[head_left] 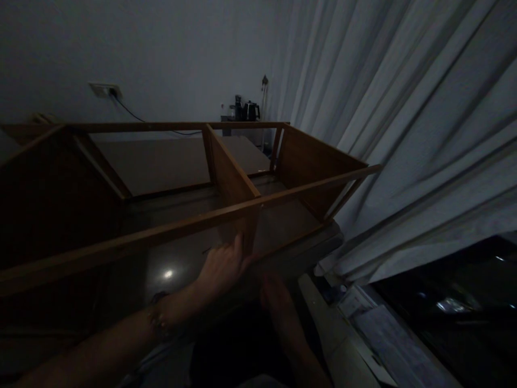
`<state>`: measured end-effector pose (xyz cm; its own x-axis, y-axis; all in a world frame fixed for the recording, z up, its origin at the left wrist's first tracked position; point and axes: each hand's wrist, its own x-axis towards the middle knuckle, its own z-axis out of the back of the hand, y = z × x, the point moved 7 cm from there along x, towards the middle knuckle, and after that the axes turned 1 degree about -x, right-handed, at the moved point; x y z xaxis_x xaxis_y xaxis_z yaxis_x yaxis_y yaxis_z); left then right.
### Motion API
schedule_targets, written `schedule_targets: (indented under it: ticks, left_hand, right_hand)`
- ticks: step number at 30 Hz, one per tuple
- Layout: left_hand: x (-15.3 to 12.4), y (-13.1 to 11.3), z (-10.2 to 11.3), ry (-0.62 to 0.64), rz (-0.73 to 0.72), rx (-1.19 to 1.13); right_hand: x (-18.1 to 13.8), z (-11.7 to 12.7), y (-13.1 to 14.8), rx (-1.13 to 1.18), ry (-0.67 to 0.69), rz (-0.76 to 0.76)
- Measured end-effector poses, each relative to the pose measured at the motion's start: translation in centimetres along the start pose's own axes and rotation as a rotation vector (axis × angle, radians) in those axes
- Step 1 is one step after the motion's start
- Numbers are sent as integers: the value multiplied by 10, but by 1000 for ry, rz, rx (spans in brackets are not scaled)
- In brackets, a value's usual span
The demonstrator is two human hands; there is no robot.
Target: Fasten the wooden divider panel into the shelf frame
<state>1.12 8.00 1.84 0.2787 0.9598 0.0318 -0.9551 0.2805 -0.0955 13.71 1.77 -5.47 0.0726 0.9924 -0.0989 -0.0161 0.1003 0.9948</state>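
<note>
A wooden frame (189,218) with long rails and upright panels stands before me. My left hand (222,265), a bracelet at its wrist, is closed at the lower front edge of the middle wooden divider (232,178), thumb pointing up against it. Beside its knuckles a thin dark piece (206,250) shows, too small to name. Lower and to the right, my right hand (278,299) is near the frame's front edge. Dimness and blur hide its fingers, and I cannot make out anything in it.
Pale curtains (363,97) hang close along the right side. A wall socket (105,90) with a plugged-in black cord is behind the frame. A black kettle (251,110) stands at the back. Boxes and flat pieces (383,328) lie on the floor at right.
</note>
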Motion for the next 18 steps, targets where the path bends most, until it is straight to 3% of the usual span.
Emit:
schedule_targets:
  ticks: [5, 8, 11, 14, 18]
  left_hand:
    - [0, 1, -4, 14, 3, 63]
    - [-1, 0, -4, -2, -30, 104]
    - [-1, 1, -6, 36, -32, 149]
    - [-1, 1, -5, 58, -21, 196]
    - [-2, 1, -5, 63, -34, 243]
  right_hand:
    - [-6, 4, 9, -147, -102, 142]
    - [-10, 4, 16, -348, -150, 318]
    - [-14, -4, 18, -567, -93, 564]
    - [-13, -11, 10, -684, 7, 680]
    - [-10, -10, 5, -736, 15, 751]
